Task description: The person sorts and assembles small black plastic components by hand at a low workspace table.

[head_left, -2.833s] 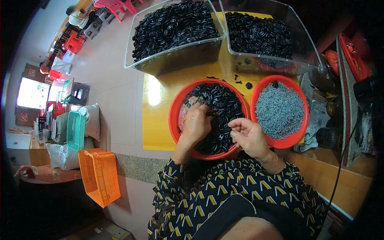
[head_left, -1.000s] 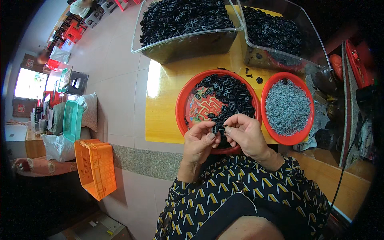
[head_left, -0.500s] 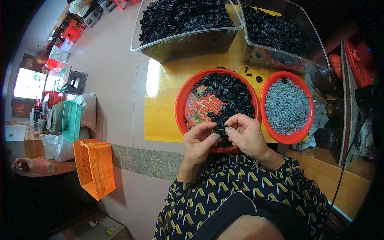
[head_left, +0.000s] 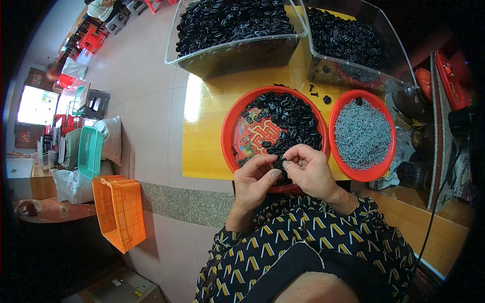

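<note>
Over the near edge of a round red tray (head_left: 228, 151) my two hands meet, fingertips almost touching. My left hand (head_left: 254, 183) is closed in a pinch on a small black plastic piece (head_left: 277, 164), largely covered by the fingers. Thumb and forefinger of my right hand (head_left: 314, 174) are pressed together right beside that piece; whatever they hold is too small and hidden to name. Many black oval two-holed plastic pieces (head_left: 290, 113) are heaped along the tray's far and right sides, leaving its patterned bottom (head_left: 257, 136) showing at the left.
Small silver screws (head_left: 362, 134) fill a red oval tray (head_left: 333, 139) at the right. Two clear bins (head_left: 242, 56) (head_left: 353, 81) of black pieces stand at the back of the yellow table (head_left: 202, 146). A few loose black bits (head_left: 327, 100) lie between. On the floor at left is an orange crate (head_left: 121, 212).
My hands have drawn slightly closer together over the tray, the left shifting a little to the right. The trays, bins and heaps look the same.
</note>
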The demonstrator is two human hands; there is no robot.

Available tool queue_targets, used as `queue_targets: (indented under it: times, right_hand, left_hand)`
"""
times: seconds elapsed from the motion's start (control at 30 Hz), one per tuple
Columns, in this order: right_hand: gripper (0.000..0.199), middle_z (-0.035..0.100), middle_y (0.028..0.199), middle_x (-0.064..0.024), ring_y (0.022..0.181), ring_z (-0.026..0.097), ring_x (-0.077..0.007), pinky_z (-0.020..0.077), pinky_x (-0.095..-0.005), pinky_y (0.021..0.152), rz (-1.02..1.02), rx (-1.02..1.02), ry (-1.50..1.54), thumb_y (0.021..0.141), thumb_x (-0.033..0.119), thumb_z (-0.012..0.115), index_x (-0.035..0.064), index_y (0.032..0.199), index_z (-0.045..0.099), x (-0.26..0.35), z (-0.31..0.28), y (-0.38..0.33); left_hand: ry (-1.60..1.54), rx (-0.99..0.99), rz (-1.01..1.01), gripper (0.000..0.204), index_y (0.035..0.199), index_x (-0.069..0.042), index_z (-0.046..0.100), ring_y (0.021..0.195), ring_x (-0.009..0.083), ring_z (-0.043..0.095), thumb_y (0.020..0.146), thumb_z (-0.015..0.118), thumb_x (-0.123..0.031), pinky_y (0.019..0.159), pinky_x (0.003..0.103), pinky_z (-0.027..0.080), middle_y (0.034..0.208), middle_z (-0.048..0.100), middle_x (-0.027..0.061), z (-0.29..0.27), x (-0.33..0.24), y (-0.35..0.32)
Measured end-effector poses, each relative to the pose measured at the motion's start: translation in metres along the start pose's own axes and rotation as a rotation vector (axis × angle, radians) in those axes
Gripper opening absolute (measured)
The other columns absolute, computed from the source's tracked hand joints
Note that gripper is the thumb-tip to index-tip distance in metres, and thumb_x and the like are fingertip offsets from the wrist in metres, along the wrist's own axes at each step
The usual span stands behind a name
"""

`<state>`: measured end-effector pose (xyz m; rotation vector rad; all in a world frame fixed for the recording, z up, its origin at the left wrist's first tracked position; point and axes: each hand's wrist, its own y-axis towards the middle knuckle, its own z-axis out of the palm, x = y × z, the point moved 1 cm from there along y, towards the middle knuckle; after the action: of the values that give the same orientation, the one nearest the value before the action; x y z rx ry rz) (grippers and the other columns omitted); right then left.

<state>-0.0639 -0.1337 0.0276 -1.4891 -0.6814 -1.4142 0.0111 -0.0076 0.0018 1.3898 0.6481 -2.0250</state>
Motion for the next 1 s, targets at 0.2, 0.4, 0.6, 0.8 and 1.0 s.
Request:
queue_targets:
  times: [0.2,0.4,0.6,0.8,1.0]
  right_hand:
    - [0.005,0.053,0.068,0.0010,0.061,0.050,-0.0020,0.0417,-0.0174,0.053,0.017,0.023,0.027,0.077,0.003,0.055,-0.0003,0.081,0.053,0.000,0.000,0.001]
    - [0.007,0.054,0.069,-0.0011,0.060,0.052,-0.0043,0.0431,-0.0179,0.048,0.104,0.085,0.068,0.078,0.003,0.055,-0.0010,0.084,0.053,-0.001,-0.003,0.004]
    - [0.013,0.056,0.072,-0.0047,0.059,0.055,-0.0085,0.0475,-0.0195,0.049,0.173,0.225,0.289,0.078,0.006,0.057,-0.0021,0.089,0.053,-0.003,-0.011,0.009]
    - [0.012,0.056,0.072,-0.0052,0.058,0.055,-0.0089,0.0479,-0.0195,0.050,0.249,0.332,0.372,0.078,0.005,0.058,-0.0007,0.087,0.053,-0.011,-0.020,0.014]
    - [0.014,0.055,0.070,-0.0038,0.057,0.055,-0.0084,0.0476,-0.0190,0.050,0.277,0.414,0.422,0.076,0.006,0.060,0.0005,0.086,0.052,-0.013,-0.022,0.016]
  left_hand:
    - [0.014,-0.005,0.008,0.026,0.100,0.004,0.053,0.068,0.0069,0.052,0.075,0.060,0.001,0.059,0.018,0.043,0.080,0.055,0.0031,0.000,0.002,0.000]
    - [-0.025,-0.003,-0.016,0.027,0.101,0.004,0.052,0.067,0.0071,0.052,0.076,0.059,0.001,0.059,0.018,0.043,0.080,0.055,0.0034,0.000,0.001,0.001]
    - [-0.026,0.022,-0.021,0.028,0.103,0.004,0.052,0.068,0.0076,0.052,0.076,0.058,0.001,0.059,0.018,0.043,0.080,0.055,0.0036,-0.003,0.000,0.001]
    - [0.046,0.028,-0.011,0.026,0.099,0.004,0.055,0.069,0.0084,0.051,0.074,0.059,0.003,0.059,0.019,0.042,0.080,0.055,0.0044,-0.002,-0.001,0.001]
    - [0.200,0.091,0.061,0.025,0.094,0.004,0.058,0.069,0.0115,0.052,0.069,0.061,0.003,0.063,0.022,0.042,0.078,0.057,0.0061,-0.003,-0.007,0.004]
